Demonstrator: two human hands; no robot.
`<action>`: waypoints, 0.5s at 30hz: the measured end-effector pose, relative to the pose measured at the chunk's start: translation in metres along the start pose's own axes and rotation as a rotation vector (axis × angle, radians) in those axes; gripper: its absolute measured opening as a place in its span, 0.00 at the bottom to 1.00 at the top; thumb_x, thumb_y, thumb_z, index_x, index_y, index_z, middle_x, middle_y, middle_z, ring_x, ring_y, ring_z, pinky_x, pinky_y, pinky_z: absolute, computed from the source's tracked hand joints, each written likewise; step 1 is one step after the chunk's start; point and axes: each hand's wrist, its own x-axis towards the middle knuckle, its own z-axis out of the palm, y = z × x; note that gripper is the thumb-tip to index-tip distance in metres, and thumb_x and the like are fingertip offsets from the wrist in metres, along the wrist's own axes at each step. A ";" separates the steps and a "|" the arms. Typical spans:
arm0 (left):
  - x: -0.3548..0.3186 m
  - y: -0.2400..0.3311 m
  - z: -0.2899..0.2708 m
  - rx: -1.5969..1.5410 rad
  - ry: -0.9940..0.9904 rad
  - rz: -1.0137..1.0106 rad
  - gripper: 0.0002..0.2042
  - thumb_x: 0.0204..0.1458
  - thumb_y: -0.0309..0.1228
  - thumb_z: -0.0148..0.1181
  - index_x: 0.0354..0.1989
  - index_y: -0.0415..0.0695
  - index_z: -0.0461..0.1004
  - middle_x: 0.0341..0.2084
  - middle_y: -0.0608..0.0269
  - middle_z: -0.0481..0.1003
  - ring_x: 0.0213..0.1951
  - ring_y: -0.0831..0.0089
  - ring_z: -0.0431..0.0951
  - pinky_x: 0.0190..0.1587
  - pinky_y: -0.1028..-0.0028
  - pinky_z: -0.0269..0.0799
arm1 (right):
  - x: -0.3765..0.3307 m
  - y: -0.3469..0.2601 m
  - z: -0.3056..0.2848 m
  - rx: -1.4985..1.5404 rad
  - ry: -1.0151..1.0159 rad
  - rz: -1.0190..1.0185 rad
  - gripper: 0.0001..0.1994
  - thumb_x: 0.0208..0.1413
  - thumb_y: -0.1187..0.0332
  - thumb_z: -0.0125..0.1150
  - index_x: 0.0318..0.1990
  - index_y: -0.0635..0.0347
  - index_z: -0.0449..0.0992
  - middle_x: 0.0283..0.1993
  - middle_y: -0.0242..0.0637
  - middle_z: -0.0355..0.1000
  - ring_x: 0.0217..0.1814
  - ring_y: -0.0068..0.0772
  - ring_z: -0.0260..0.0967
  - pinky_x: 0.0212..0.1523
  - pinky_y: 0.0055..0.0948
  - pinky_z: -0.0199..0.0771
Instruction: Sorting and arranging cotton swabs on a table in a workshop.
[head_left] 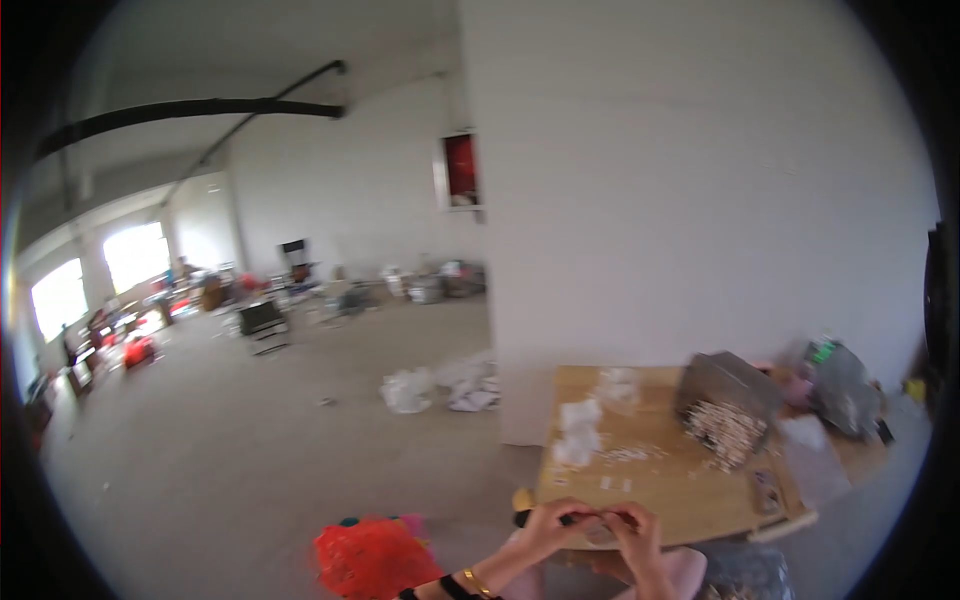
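My left hand [546, 528] and my right hand [637, 537] meet at the near edge of the wooden table [690, 512]. Their fingertips pinch close together around a small see-through piece [600, 533] that looks like thin plastic; its exact kind is too blurred to tell. Just beyond my fingers, a few small pale pieces [616, 485] lie on the wood. Farther back is a loose scatter of tiny whitish bits [632, 454]. A grey tub [728, 380] lies tipped on its side, with many small pale pieces [727, 432] spilling from its mouth.
White packets [578, 432] and a clear bag [618, 388] sit at the table's left. On the right are a grey plastic bag [845, 390] and a pale sheet [815, 460]. A red bag [375, 557] rests on the floor at my left; a white wall [700, 200] rises behind the table.
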 end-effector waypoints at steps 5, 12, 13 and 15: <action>-0.004 0.001 -0.019 0.036 0.044 0.036 0.08 0.54 0.30 0.67 0.40 0.41 0.81 0.33 0.62 0.81 0.35 0.75 0.80 0.41 0.74 0.75 | 0.016 0.029 0.006 -0.169 -0.061 -0.205 0.08 0.60 0.68 0.65 0.41 0.63 0.79 0.34 0.33 0.77 0.38 0.24 0.71 0.40 0.27 0.74; -0.006 0.007 -0.041 0.132 0.121 0.040 0.07 0.55 0.29 0.66 0.40 0.40 0.80 0.35 0.61 0.80 0.36 0.72 0.80 0.42 0.74 0.75 | 0.025 0.000 0.035 -0.020 -0.134 -0.171 0.06 0.61 0.68 0.64 0.39 0.63 0.79 0.36 0.32 0.77 0.38 0.25 0.72 0.47 0.27 0.71; -0.005 0.002 -0.043 0.137 0.131 0.040 0.07 0.55 0.29 0.66 0.40 0.40 0.80 0.35 0.61 0.80 0.36 0.72 0.80 0.42 0.74 0.75 | 0.029 0.006 0.038 -0.017 -0.143 -0.175 0.06 0.61 0.68 0.64 0.39 0.63 0.79 0.36 0.32 0.77 0.38 0.25 0.72 0.47 0.27 0.71; -0.005 -0.007 -0.045 0.069 0.165 0.004 0.07 0.56 0.27 0.65 0.40 0.38 0.80 0.35 0.62 0.79 0.38 0.74 0.79 0.42 0.74 0.75 | 0.035 0.015 0.043 -0.009 -0.163 -0.085 0.07 0.61 0.66 0.63 0.40 0.61 0.79 0.38 0.33 0.77 0.40 0.26 0.72 0.53 0.28 0.69</action>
